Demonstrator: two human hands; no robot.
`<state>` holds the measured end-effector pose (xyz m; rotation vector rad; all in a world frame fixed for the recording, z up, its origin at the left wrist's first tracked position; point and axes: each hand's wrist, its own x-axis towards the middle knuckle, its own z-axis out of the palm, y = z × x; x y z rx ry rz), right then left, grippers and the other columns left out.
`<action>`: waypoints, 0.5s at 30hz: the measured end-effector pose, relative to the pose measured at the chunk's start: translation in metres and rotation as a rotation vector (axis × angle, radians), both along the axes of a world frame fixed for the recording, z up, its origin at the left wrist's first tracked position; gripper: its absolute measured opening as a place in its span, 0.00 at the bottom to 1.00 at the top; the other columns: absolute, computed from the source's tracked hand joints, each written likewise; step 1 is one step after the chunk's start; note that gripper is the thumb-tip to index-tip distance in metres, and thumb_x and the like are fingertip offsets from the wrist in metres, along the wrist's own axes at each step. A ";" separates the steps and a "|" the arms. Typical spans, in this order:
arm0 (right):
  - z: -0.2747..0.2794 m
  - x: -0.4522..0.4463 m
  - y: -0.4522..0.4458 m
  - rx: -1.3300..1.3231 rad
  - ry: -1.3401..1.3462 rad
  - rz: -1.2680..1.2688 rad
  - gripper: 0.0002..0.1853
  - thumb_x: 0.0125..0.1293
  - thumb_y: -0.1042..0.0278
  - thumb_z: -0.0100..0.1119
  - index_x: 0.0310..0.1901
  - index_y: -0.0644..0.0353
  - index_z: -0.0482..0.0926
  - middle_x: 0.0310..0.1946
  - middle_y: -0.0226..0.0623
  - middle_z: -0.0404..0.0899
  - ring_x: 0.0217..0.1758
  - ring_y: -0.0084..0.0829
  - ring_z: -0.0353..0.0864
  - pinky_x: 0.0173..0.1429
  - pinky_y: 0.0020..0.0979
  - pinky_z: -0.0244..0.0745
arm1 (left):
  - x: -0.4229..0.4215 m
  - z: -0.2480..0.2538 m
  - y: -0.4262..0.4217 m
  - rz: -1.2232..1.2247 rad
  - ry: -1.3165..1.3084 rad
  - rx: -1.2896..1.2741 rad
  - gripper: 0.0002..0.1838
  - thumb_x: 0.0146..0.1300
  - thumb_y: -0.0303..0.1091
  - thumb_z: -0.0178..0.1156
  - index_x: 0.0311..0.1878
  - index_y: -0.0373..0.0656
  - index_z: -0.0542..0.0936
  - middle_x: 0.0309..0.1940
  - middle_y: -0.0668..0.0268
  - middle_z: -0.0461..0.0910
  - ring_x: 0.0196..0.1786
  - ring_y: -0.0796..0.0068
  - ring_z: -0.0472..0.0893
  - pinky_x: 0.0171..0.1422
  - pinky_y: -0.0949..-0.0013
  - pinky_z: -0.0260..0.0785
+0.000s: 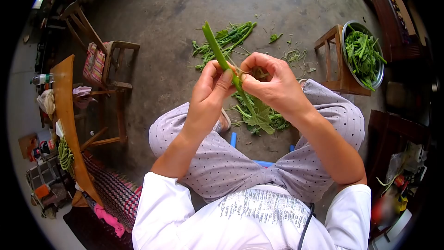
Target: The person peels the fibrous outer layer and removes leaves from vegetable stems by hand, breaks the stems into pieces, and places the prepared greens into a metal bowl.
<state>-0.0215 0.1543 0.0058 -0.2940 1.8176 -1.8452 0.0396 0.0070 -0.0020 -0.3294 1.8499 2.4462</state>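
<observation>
A thick green leafy stem (212, 41) slants in front of me, its cut end pointing up and left. My left hand (206, 90) is closed around its middle, thumb laid along it. The leaf (261, 118) of the stem hangs below both hands. Close beside the left fingers, my right hand (280, 85) is closed in a pinch against the stem, and a thin pale strand shows at its fingertips. Under the hands, more leafy greens (277, 121) lie on the floor between my feet, partly hidden by the hanging leaf.
A bundle of stems (236, 34) and scattered trimmings (293, 55) lie on the concrete floor ahead. At right, a metal basin (381, 76) of greens rests on a wooden stool (330, 41). A wooden chair (118, 60) and a table (69, 111) stand at left.
</observation>
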 end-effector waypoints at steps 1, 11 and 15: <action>0.001 -0.001 0.000 -0.032 -0.027 0.018 0.05 0.55 0.72 0.58 0.30 0.64 0.75 0.22 0.22 0.69 0.26 0.11 0.64 0.28 0.19 0.61 | 0.001 0.001 -0.002 0.008 -0.011 0.023 0.09 0.73 0.35 0.47 0.47 0.39 0.69 0.42 0.67 0.72 0.46 0.78 0.76 0.54 0.72 0.72; 0.018 -0.023 0.030 -0.381 -0.396 0.104 0.05 0.62 0.71 0.51 0.37 0.62 0.69 0.29 0.32 0.75 0.27 0.16 0.69 0.31 0.18 0.63 | -0.004 -0.003 -0.032 0.088 -0.025 0.279 0.09 0.72 0.33 0.47 0.49 0.40 0.70 0.42 0.63 0.74 0.49 0.66 0.79 0.55 0.64 0.75; 0.023 -0.030 0.051 -0.070 -0.286 0.267 0.04 0.61 0.70 0.49 0.33 0.61 0.68 0.23 0.28 0.72 0.24 0.15 0.66 0.27 0.19 0.58 | -0.006 -0.003 -0.038 0.173 -0.027 0.330 0.09 0.71 0.33 0.48 0.48 0.40 0.70 0.43 0.62 0.75 0.50 0.65 0.79 0.56 0.63 0.75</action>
